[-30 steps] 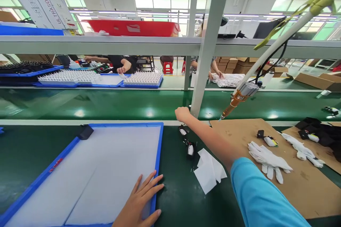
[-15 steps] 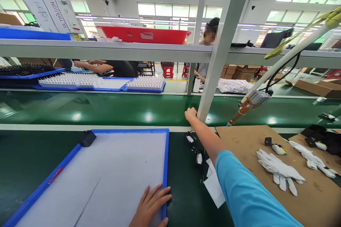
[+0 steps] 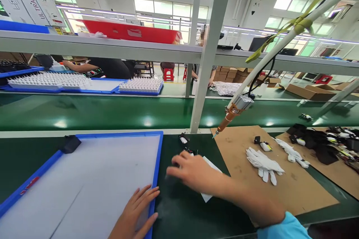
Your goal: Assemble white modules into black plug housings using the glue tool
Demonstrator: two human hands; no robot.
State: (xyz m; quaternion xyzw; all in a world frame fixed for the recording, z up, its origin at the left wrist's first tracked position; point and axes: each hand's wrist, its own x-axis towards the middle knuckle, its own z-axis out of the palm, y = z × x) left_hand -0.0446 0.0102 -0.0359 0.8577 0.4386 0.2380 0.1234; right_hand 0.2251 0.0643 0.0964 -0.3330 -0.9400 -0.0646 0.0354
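Observation:
My left hand (image 3: pixel 137 209) lies spread on the right edge of a white tray (image 3: pixel 112 168) with a blue rim, fingers stretched and holding nothing. My right hand (image 3: pixel 193 171) is over the green bench just right of the tray. Its fingers are curled together and slightly blurred; something small and dark shows between them, too unclear to name. Just behind that hand lies a small black-and-white device (image 3: pixel 183 139), with another dark part half hidden by the fingers. White paper (image 3: pixel 206 197) sits partly under my right forearm. A black block (image 3: pixel 70 144) rests on the tray's far left corner.
White gloves (image 3: pixel 265 164) and a small device (image 3: pixel 263 143) lie on brown cardboard (image 3: pixel 294 190) at right. An orange-brown tool (image 3: pixel 228 117) hangs from an arm above it. A grey post (image 3: pixel 204 67) rises behind the bench, before a green conveyor (image 3: pixel 126 112). People work beyond.
My right hand has drawn back from beside the post to the bench near the tray. My left hand stays on the tray's edge. The view has turned to the right.

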